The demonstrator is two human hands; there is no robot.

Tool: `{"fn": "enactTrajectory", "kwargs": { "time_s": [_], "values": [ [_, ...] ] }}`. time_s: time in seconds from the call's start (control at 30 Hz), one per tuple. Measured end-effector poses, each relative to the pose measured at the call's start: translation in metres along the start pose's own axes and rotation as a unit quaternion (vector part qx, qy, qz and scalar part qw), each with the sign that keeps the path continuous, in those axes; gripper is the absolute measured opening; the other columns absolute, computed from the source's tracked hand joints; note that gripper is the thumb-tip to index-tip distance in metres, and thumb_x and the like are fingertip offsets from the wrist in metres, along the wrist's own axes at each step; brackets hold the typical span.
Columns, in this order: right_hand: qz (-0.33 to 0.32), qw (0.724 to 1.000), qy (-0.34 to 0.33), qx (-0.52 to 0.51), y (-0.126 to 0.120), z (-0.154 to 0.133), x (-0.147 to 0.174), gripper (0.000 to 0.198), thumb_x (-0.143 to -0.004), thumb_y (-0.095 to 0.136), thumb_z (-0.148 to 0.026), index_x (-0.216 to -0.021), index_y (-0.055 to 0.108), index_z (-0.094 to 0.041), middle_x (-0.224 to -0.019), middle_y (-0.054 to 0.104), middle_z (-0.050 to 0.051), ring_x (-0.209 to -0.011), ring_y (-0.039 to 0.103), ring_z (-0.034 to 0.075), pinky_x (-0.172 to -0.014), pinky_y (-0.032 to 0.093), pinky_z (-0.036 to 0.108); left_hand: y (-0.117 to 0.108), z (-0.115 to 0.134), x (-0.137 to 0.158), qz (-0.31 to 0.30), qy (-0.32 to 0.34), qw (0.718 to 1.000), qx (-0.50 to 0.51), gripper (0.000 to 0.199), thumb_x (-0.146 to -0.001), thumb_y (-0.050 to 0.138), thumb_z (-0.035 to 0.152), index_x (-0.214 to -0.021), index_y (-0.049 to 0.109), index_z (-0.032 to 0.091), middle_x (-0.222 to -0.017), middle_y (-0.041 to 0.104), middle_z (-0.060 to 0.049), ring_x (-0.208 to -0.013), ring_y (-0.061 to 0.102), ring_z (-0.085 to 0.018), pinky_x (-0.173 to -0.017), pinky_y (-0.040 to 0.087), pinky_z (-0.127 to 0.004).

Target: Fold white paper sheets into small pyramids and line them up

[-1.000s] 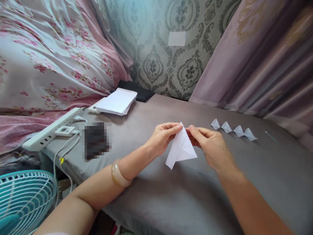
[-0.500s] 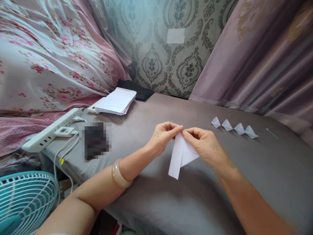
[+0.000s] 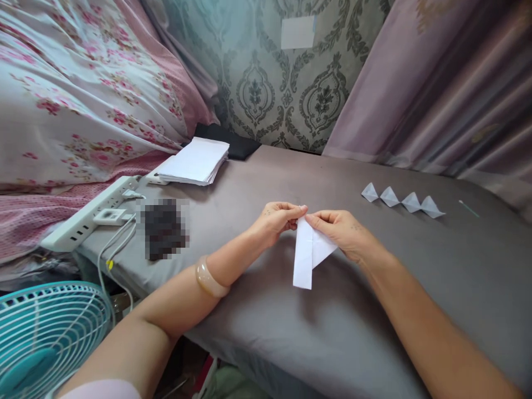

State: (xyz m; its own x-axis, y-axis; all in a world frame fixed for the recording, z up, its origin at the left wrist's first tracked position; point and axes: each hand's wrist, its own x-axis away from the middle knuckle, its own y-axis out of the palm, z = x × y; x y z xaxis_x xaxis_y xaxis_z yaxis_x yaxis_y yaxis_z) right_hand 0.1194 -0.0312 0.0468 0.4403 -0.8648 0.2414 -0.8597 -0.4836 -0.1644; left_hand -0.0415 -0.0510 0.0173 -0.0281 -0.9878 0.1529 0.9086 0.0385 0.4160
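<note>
A folded sheet of white paper (image 3: pixel 303 255) hangs between my hands, above the grey-covered table. Its left part is a long strip pointing down; a triangular flap slants off to the right. My left hand (image 3: pixel 279 217) pinches the top edge between thumb and fingers. Close beside it, my right hand (image 3: pixel 343 230) grips the upper right side, thumb on the near face. The fingers behind the paper are partly hidden. Farther right, several small folded paper pieces (image 3: pixel 389 198) stand in a row on the table.
A stack of white paper (image 3: pixel 195 160) lies at the back left, near a black flat item (image 3: pixel 233 144). A white power strip (image 3: pixel 89 213) with cables runs along the left edge. A blurred-out dark object (image 3: pixel 164 230), a teal fan (image 3: pixel 50 338) and a cotton swab (image 3: pixel 469 208) are also around.
The strip of paper hangs straighter down than before, its lower end having swung slightly right. Both hands still pinch the top. The whole view has shifted a little.
</note>
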Motion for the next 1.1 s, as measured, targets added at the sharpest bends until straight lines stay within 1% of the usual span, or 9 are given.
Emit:
{"fn": "enactTrajectory", "kwargs": {
  "time_s": [0.13, 0.27, 0.37, 0.47, 0.6, 0.7, 0.77, 0.97, 1.1],
  "values": [
    [-0.041, 0.997, 0.037, -0.052, -0.006, 0.01, -0.007, 0.037, -0.062, 0.081, -0.047, -0.079, 0.072, -0.015, -0.066, 0.068, 0.003, -0.053, 0.057, 0.011, -0.049, 0.041, 0.023, -0.007, 0.001, -0.005, -0.023, -0.071, 0.997, 0.014, 0.023, -0.066, 0.081, 0.023, -0.063, 0.063, 0.01, -0.059, 0.055, -0.001, -0.058, 0.052, -0.008, -0.062, 0.044, -0.025],
    [-0.059, 0.991, 0.055, -0.103, -0.01, 0.014, -0.009, 0.035, -0.064, 0.081, -0.044, -0.08, 0.072, -0.015, -0.064, 0.067, 0.002, -0.053, 0.056, 0.01, -0.049, 0.04, 0.022, -0.01, 0.006, -0.004, -0.061, -0.063, 0.996, -0.027, 0.021, -0.073, 0.076, 0.025, -0.066, 0.064, 0.009, -0.062, 0.055, -0.002, -0.059, 0.05, -0.008, -0.065, 0.045, -0.026],
    [-0.067, 0.985, 0.068, -0.145, -0.013, 0.015, -0.008, 0.032, -0.063, 0.082, -0.041, -0.077, 0.071, -0.015, -0.059, 0.063, -0.001, -0.049, 0.052, 0.009, -0.047, 0.039, 0.022, -0.011, 0.01, -0.002, -0.073, 0.054, 0.989, -0.12, 0.015, -0.078, 0.069, 0.025, -0.084, 0.069, 0.011, -0.08, 0.063, -0.006, -0.071, 0.055, -0.011, -0.072, 0.047, -0.028],
    [-0.094, 0.978, 0.08, -0.168, -0.018, 0.016, -0.008, 0.031, -0.064, 0.082, -0.041, -0.073, 0.069, -0.015, -0.056, 0.059, -0.002, -0.047, 0.05, 0.008, -0.046, 0.037, 0.022, -0.012, 0.015, 0.001, -0.102, 0.205, 0.947, -0.225, 0.025, -0.075, 0.068, 0.017, -0.1, 0.071, 0.02, -0.107, 0.063, -0.008, -0.093, 0.057, -0.015, -0.081, 0.046, -0.027],
    [-0.165, 0.962, 0.103, -0.192, -0.024, 0.02, -0.008, 0.027, -0.071, 0.078, -0.039, -0.074, 0.067, -0.015, -0.055, 0.055, -0.004, -0.047, 0.045, 0.007, -0.045, 0.035, 0.02, -0.011, 0.02, 0.005, -0.16, 0.267, 0.894, -0.322, 0.013, -0.078, 0.069, 0.023, -0.089, 0.075, 0.022, -0.101, 0.065, -0.008, -0.094, 0.059, -0.018, -0.085, 0.045, -0.03],
    [-0.197, 0.953, 0.136, -0.187, -0.03, 0.021, -0.007, 0.021, -0.078, 0.072, -0.035, -0.077, 0.067, -0.014, -0.056, 0.054, -0.003, -0.046, 0.045, 0.006, -0.045, 0.037, 0.019, -0.01, 0.018, 0.006, -0.156, 0.251, 0.895, -0.334, 0.011, -0.078, 0.07, 0.03, -0.081, 0.076, 0.021, -0.089, 0.067, -0.007, -0.084, 0.058, -0.017, -0.082, 0.044, -0.031],
    [-0.172, 0.96, 0.126, -0.182, -0.037, 0.02, -0.008, 0.024, -0.083, 0.067, -0.038, -0.083, 0.068, -0.014, -0.065, 0.062, 0.001, -0.055, 0.055, 0.009, -0.052, 0.044, 0.02, -0.009, 0.014, 0.005, -0.126, 0.213, 0.923, -0.296, 0.014, -0.074, 0.073, 0.032, -0.079, 0.075, 0.019, -0.082, 0.066, -0.006, -0.078, 0.057, -0.016, -0.077, 0.043, -0.03],
    [-0.019, 0.978, -0.078, -0.191, -0.062, 0.005, -0.006, 0.069, -0.084, 0.036, -0.075, -0.099, 0.069, -0.017, -0.098, 0.072, 0.016, -0.096, 0.067, 0.027, -0.077, 0.054, 0.039, -0.005, 0.004, 0.003, -0.054, 0.026, 0.984, -0.169, 0.023, -0.062, 0.08, 0.033, -0.07, 0.071, 0.013, -0.066, 0.06, -0.003, -0.063, 0.049, -0.01, -0.066, 0.039, -0.026],
    [0.02, 0.98, -0.146, -0.133, -0.057, -0.006, 0.001, 0.062, -0.076, 0.06, -0.067, -0.119, 0.061, -0.023, -0.118, 0.068, 0.014, -0.107, 0.064, 0.028, -0.081, 0.053, 0.041, -0.001, 0.0, 0.005, -0.073, -0.004, 0.982, -0.175, 0.022, -0.063, 0.079, 0.031, -0.071, 0.071, 0.013, -0.069, 0.06, -0.003, -0.065, 0.049, -0.011, -0.068, 0.038, -0.027]
  ]
}}
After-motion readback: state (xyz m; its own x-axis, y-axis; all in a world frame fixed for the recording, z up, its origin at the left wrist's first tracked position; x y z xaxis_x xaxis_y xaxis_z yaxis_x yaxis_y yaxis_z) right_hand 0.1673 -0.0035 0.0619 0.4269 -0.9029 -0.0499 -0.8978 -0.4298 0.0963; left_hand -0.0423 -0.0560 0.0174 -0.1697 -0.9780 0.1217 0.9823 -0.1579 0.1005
